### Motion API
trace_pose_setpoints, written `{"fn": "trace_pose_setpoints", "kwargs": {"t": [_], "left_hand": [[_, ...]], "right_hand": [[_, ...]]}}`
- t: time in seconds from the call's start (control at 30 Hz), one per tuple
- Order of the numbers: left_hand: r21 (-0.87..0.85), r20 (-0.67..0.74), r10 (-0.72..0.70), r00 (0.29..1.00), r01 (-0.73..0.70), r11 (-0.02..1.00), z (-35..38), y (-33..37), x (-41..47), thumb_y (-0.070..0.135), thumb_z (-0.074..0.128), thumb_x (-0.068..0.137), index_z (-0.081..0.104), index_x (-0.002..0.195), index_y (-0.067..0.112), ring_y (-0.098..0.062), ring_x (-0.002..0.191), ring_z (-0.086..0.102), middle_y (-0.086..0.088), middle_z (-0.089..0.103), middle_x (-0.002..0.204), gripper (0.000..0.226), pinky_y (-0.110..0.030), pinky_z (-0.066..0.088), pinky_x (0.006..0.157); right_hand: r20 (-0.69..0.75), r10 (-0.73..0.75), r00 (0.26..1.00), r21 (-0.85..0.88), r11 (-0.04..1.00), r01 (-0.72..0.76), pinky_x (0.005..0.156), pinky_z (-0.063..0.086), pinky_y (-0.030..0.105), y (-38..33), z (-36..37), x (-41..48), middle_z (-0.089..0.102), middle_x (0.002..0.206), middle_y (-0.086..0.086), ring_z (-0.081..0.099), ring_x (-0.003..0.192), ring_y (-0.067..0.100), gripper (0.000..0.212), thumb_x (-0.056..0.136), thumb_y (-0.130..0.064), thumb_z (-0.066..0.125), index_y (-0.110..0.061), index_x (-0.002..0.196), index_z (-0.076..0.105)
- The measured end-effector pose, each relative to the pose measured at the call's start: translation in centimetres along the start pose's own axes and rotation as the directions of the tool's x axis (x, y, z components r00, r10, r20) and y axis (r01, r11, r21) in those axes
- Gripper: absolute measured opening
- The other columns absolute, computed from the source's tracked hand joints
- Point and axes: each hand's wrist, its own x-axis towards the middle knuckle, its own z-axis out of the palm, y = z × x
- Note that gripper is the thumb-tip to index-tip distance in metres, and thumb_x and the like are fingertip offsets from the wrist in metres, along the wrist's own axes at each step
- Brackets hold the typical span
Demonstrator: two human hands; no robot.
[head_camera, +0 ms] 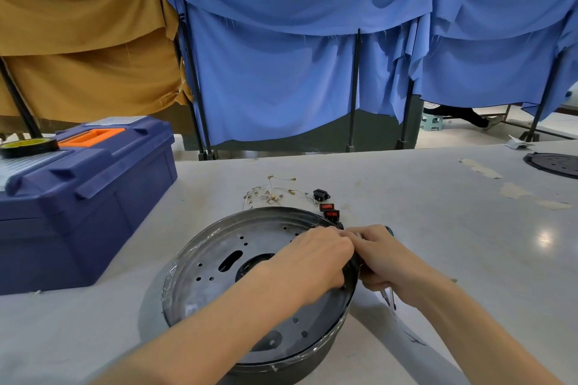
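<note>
Where the table begins, at the left: blue toolbox (84,197), lid shut, with a roll of black tape (28,145) on top.
Metal housing (215,262): round and perforated, lying mid-table near the front edge; the work point is on its right rim.
Loose parts: wire leads (272,194) and red rocker switches (330,210), just beyond the housing's far rim.
Left hand (312,259): reaches across the housing, fingers curled over the right rim, tips touching those of the other hand; anything small pinched there is hidden.
Right hand (383,255): outside the rim and just beside it, fingers wrapped round a tool (389,298).
Tool axis: runs away from the person, with thin metal showing below the palm and a teal end by the fingertips; type unclear.
Nearer hand: both meet at the rim; the left lies on it.
Far right: black disc (553,164), well apart.
</note>
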Motion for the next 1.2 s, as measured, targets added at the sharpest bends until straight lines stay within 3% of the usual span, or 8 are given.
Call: {"fn": "trace_pose_setpoints", "kwargs": {"t": [0.13,0.33,0.43,0.57,0.67,0.87,1.0,1.2], "left_hand": [[-0.010,-0.038,-0.012,0.999,0.011,1.000,0.6,0.1,0.0,0.001,0.046,0.090,0.049,0.106,0.002,-0.028,0.092,0.044,-0.018,0.049,0.108,0.016,-0.032,0.031,0.071],[0.023,-0.115,0.021,0.993,-0.018,1.000,1.8,0.0,-0.5,0.005,0.040,0.095,0.043,0.120,0.004,-0.024,0.096,0.037,-0.016,0.045,0.115,0.025,-0.029,0.029,0.074],[-0.048,-0.071,0.016,0.997,-0.019,0.999,1.7,-0.4,-0.7,0.008,0.040,0.096,0.041,0.117,0.005,-0.027,0.090,0.043,-0.012,0.043,0.104,0.022,-0.034,0.036,0.073],[-0.076,-0.015,0.030,0.999,-0.031,0.997,1.4,-0.8,-0.8,0.010,0.040,0.096,0.040,0.116,0.005,-0.037,0.086,0.053,-0.009,0.042,0.095,0.020,-0.046,0.043,0.073],[-0.042,-0.033,0.028,0.999,-0.030,0.999,1.5,-0.7,-0.7,0.010,0.039,0.097,0.041,0.117,0.004,-0.037,0.085,0.052,-0.014,0.048,0.102,0.021,-0.044,0.041,0.071],[-0.145,-0.062,0.017,0.998,-0.026,0.989,1.1,-1.3,-1.0,0.012,0.041,0.097,0.040,0.093,0.011,-0.026,0.079,0.043,-0.007,0.045,0.091,0.004,-0.031,0.030,0.067],[-0.136,-0.086,-0.014,0.996,0.002,0.991,1.0,-1.6,-0.8,0.014,0.042,0.097,0.057,0.098,0.002,-0.027,0.086,0.050,-0.011,0.053,0.099,0.019,-0.035,0.038,0.075],[-0.272,-0.187,-0.056,0.981,0.003,0.962,-0.5,-2.2,-0.7,0.014,0.048,0.093,0.062,0.096,0.007,-0.020,0.084,0.052,-0.004,0.054,0.095,0.016,-0.031,0.043,0.074]], "right_hand": [[-0.005,-0.002,1.000,0.015,1.000,0.002,0.040,0.014,0.013,0.1,0.0,0.0,0.022,0.047,-0.003,0.016,0.035,0.011,0.036,0.103,-0.025,0.046,-0.010,0.070,0.041],[-0.025,0.007,1.000,0.014,1.000,-0.007,0.039,0.016,0.013,0.3,0.2,0.2,0.024,0.044,-0.002,0.017,0.033,0.011,0.035,0.103,-0.020,0.043,-0.009,0.071,0.048],[-0.028,0.003,1.000,0.013,1.000,-0.003,0.039,0.015,0.014,0.3,0.3,0.2,0.024,0.044,-0.002,0.017,0.034,0.011,0.030,0.104,-0.025,0.044,-0.009,0.081,0.053],[-0.032,0.000,0.999,0.022,1.000,0.001,0.040,0.013,0.014,0.5,0.4,0.3,0.023,0.045,-0.003,0.015,0.035,0.011,0.031,0.104,-0.029,0.044,-0.012,0.078,0.048],[-0.034,0.003,0.999,0.019,1.000,-0.003,0.040,0.014,0.014,0.5,0.4,0.3,0.024,0.046,-0.003,0.016,0.035,0.012,0.036,0.104,-0.031,0.045,-0.013,0.072,0.045],[-0.041,0.008,0.999,0.019,1.000,-0.007,0.039,0.014,0.014,0.2,0.5,0.1,0.027,0.043,-0.004,0.017,0.033,0.012,0.056,0.103,-0.031,0.046,-0.023,0.048,0.039],[-0.038,0.014,0.999,0.035,0.999,-0.012,0.040,0.014,0.015,0.1,0.4,0.0,0.028,0.044,-0.004,0.017,0.035,0.012,0.048,0.102,-0.032,0.048,-0.020,0.058,0.032],[-0.027,-0.004,1.000,0.040,0.999,0.005,0.038,0.014,0.015,0.1,0.4,-0.2,0.035,0.040,-0.002,0.022,0.030,0.011,0.049,0.100,-0.031,0.051,-0.019,0.054,0.038]]}}
